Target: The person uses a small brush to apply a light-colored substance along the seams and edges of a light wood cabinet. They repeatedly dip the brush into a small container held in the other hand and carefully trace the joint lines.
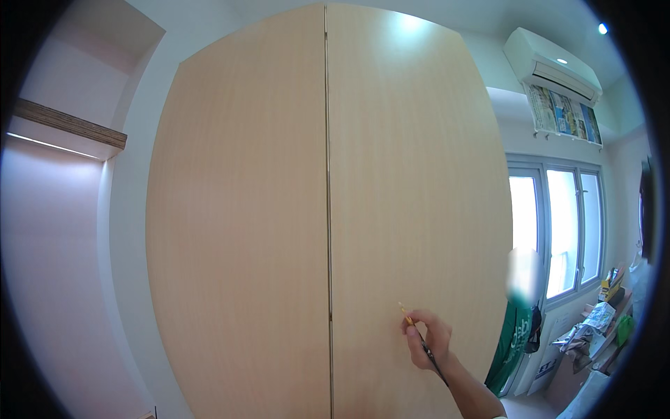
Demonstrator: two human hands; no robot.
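Note:
My right hand (432,338) grips a slim paintbrush (428,352) with a dark handle and a gold-coloured ferrule. The pale brush tip points up and left at the right-hand wood-grain cabinet door (413,183); whether it touches the surface cannot be told. Beside that door stands the left-hand cabinet door (241,199), of the same light wood grain. A narrow vertical gap (328,209), dark and partly shiny, divides the two. My left hand is out of view.
Left of the doors, a wood-edged shelf (73,125) with a light strip sits in a wall recess. At right are green fabric (510,343) with white lettering, a blurred patch above it, a window (562,230), a cluttered counter (596,335) and an air conditioner (555,65).

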